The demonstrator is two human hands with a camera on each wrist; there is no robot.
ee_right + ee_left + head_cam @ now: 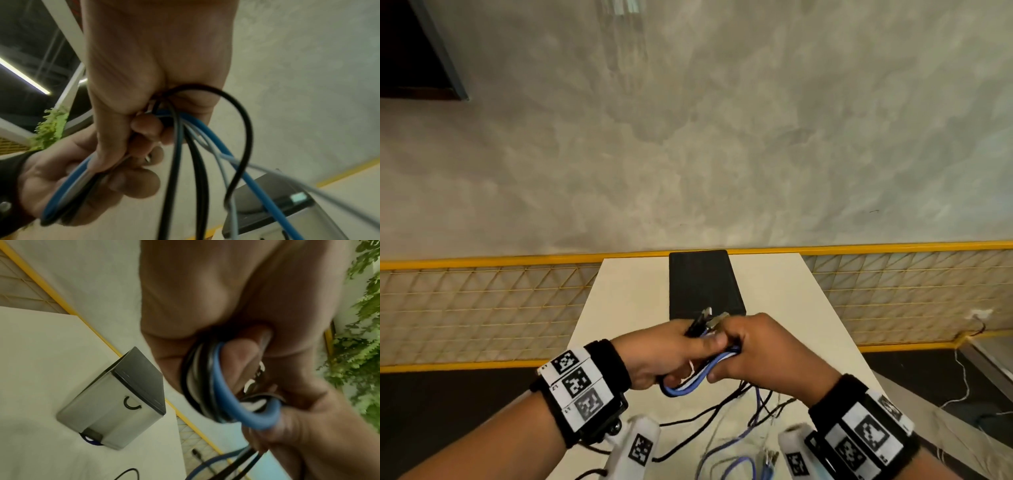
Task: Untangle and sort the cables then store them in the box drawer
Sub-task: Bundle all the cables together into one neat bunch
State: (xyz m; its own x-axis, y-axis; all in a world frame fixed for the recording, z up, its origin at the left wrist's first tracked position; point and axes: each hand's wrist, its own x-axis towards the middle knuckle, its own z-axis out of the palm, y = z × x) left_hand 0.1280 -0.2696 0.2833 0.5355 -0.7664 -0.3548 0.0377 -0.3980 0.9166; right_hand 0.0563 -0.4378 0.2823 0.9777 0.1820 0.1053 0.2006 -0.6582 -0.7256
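Observation:
Both hands hold one bundle of blue, white and black cables (695,377) above the white table (619,308). My left hand (671,349) grips the looped end of the bundle (232,395), with plug ends (705,317) sticking up past its fingers. My right hand (750,346) is curled round the same cables (185,129), whose loose lengths (756,407) trail down onto the table. The black-topped box (703,284) stands just beyond the hands. In the left wrist view the box (115,404) shows a grey front with a ring handle (131,403).
More blue, white and black cable loops (732,459) lie on the table's near part. A yellow-framed mesh fence (482,308) runs behind the table. A thin white wire (962,380) lies on the floor at the right. Green foliage (357,353) shows in the left wrist view.

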